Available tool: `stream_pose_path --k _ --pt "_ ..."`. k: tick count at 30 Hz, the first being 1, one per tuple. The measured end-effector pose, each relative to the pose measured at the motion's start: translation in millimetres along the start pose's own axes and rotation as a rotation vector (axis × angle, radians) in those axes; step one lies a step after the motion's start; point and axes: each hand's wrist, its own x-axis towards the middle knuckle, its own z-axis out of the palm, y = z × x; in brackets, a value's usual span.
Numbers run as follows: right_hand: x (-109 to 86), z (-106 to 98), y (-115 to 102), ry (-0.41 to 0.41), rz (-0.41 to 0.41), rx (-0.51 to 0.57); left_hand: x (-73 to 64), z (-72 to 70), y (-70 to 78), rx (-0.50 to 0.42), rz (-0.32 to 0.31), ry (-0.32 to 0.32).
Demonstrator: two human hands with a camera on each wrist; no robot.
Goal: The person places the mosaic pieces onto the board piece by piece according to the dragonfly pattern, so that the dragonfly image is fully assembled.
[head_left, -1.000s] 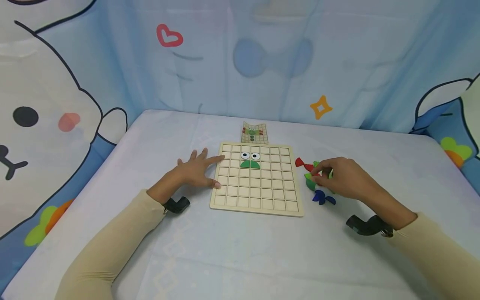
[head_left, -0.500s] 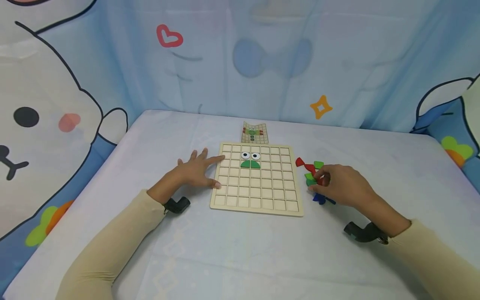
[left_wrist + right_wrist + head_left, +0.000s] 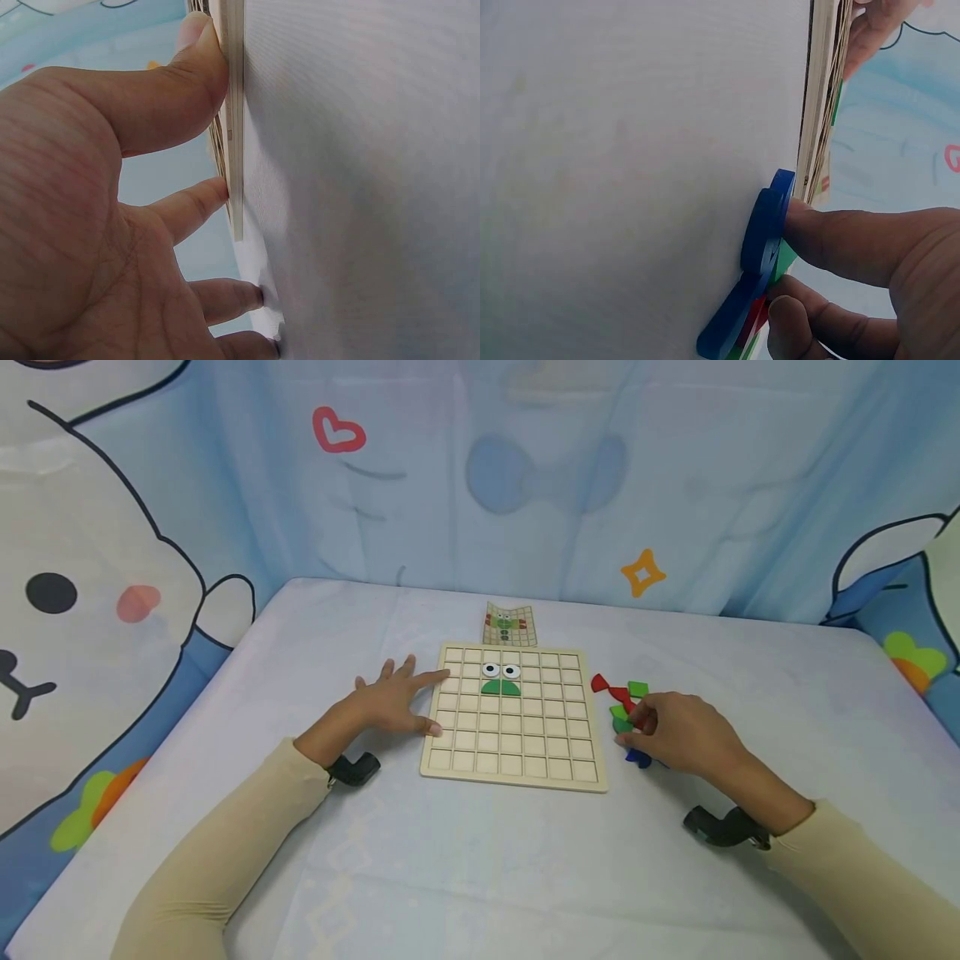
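My left hand (image 3: pixel 386 700) is spread out on the left side of a wooden grid board (image 3: pixel 517 777). Its thumb and index finger rest on the edge, while other fingers reach past it. In the board's cells lie two round eye pieces (image 3: pixel 501 671) above green quarter-round pieces (image 3: pixel 500 688). To the right of the board my right hand (image 3: pixel 686 735) bends over a loose pile, thumb and index finger apart around a green piece (image 3: pixel 622 725) and a red one. Blue pieces (image 3: pixel 761 232) lie by the thumb in the right wrist view. Whether it pinches a piece is hidden.
A printed pattern card (image 3: pixel 510 627) stands behind the board, its top bent. Red pieces (image 3: pixel 600 683) and a light green square (image 3: pixel 637 689) lie at the pile's far side. A patterned curtain (image 3: pixel 540 485) hangs behind the white-covered table (image 3: pixel 450 877).
My right hand has drawn slightly nearer to me, uncovering the light green square and covering part of the blue pieces. The left hand and the board stay put.
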Motion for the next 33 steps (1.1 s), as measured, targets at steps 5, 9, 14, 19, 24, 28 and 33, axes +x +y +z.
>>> stream_pose_path --k 5,9,14,19,24,28,33 --pt "-0.5 0.2 -0.8 -0.008 0.003 -0.001 0.1 0.5 0.4 -0.002 0.001 0.0" --pt "-0.6 -0.4 -0.6 -0.013 -0.006 0.002 -0.1 0.3 0.8 -0.002 -0.001 0.001" --pt "-1.0 -1.5 -0.6 -0.019 -0.025 0.006 -0.7 -0.1 0.6 -0.001 0.0 0.001" --pt "-0.3 -1.2 -1.4 -0.001 -0.033 0.022 -0.9 -0.4 0.8 0.002 -0.001 -0.001" --pt "1.9 -3.1 -4.8 0.051 -0.07 0.061 0.3 0.0 0.2 -0.002 0.0 0.0" --pt "3.5 -5.1 -8.9 0.069 -0.114 0.081 0.2 0.0 -0.1 -0.002 0.001 -0.001" --pt "6.3 -5.5 -15.5 0.053 -0.149 0.115 -0.9 -0.4 0.9 -0.007 -0.005 -0.005"
